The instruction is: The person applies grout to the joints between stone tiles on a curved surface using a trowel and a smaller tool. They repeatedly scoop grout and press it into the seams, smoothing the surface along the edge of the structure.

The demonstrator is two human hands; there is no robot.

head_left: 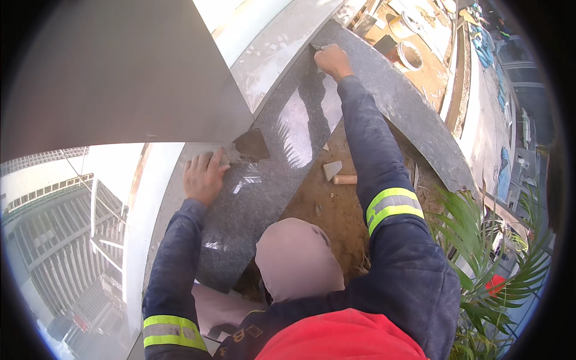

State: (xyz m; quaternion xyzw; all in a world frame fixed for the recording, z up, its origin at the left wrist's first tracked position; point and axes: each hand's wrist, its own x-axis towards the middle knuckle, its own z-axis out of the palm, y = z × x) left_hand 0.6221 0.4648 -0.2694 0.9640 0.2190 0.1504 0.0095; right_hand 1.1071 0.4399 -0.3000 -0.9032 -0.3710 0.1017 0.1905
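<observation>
A polished dark grey stone slab lies in front of me, with bright reflections on it. My left hand rests by its left side, fingers stretched out, below the corner of a large grey panel. Beside those fingertips is a dark brown square-edged patch; whether it is a loose piece or a reflection I cannot tell. At the far end, my right hand is closed in a fist at the slab's edge. A small dark tip pokes out by its fingers, but the rest is hidden.
A curved grey slab extends to the right. On the brown soil lie a wooden handle and a grey wedge-shaped piece. Buckets stand at the far right. Palm leaves spread near my right arm.
</observation>
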